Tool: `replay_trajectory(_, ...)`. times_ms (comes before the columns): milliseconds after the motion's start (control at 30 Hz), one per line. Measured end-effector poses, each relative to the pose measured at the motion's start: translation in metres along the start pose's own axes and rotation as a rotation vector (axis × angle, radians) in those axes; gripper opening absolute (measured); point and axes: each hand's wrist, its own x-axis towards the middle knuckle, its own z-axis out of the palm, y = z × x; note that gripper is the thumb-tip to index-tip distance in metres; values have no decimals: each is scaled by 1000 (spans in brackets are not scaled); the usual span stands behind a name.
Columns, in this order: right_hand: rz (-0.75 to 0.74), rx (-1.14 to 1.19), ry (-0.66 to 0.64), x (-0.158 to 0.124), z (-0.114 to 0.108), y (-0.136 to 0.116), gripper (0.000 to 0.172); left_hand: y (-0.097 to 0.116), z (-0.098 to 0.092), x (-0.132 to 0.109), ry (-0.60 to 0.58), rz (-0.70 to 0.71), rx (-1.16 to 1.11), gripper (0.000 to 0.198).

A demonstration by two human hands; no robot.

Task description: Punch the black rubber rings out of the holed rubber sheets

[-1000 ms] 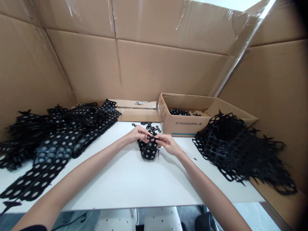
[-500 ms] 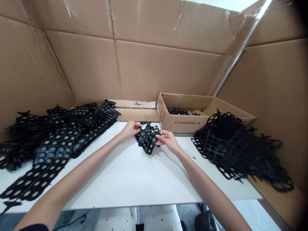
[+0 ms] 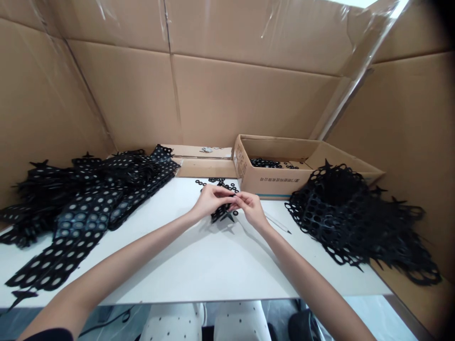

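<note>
Both of my hands are close together at the middle of the white table (image 3: 199, 265). My left hand (image 3: 211, 201) and my right hand (image 3: 250, 208) pinch a small piece of black perforated sheet (image 3: 221, 213), and my fingers hide most of it. A black spike hangs below the piece, close to the tabletop. Loose small black rings (image 3: 216, 180) lie just beyond my fingers. To the left lies a heap of black sheet strips with grey discs in their holes (image 3: 85, 213). A tangled pile of black lattice with open holes (image 3: 341, 213) lies to the right.
A cardboard box (image 3: 273, 180) behind my right hand holds black rings. A pen (image 3: 277, 223) lies on the table to the right of my right hand. Cardboard walls (image 3: 249, 94) rise behind and beside the table. The table's front edge runs across the view below my forearms.
The black piece has folded up and become smaller between my hands, with its grey-filled holes no longer showing. My hands have come closer together, and my left hand now pinches it.
</note>
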Motion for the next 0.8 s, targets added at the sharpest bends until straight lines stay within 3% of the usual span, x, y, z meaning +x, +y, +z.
replay_trajectory(67, -39, -26, -14, -1, 1, 1, 34, -1, 1, -1, 19, -56, -64, 32)
replay_trajectory(267, -92, -160, 42, -4, 2, -2, 36, 8, 12, -14, 120, 92, 124, 22)
replay_trajectory(567, -81, -159, -2, -5, 1, 2, 32, 1, 23, -16, 189, -178, -207, 24)
replay_trajectory(667, -79, -141, -5, -5, 0, 0, 33, 5, 17, -13, 133, -151, -230, 27)
replay_trajectory(800, -80, -99, 53, -3, -3, -5, 34, 7, 5, -5, -44, -109, -270, 35)
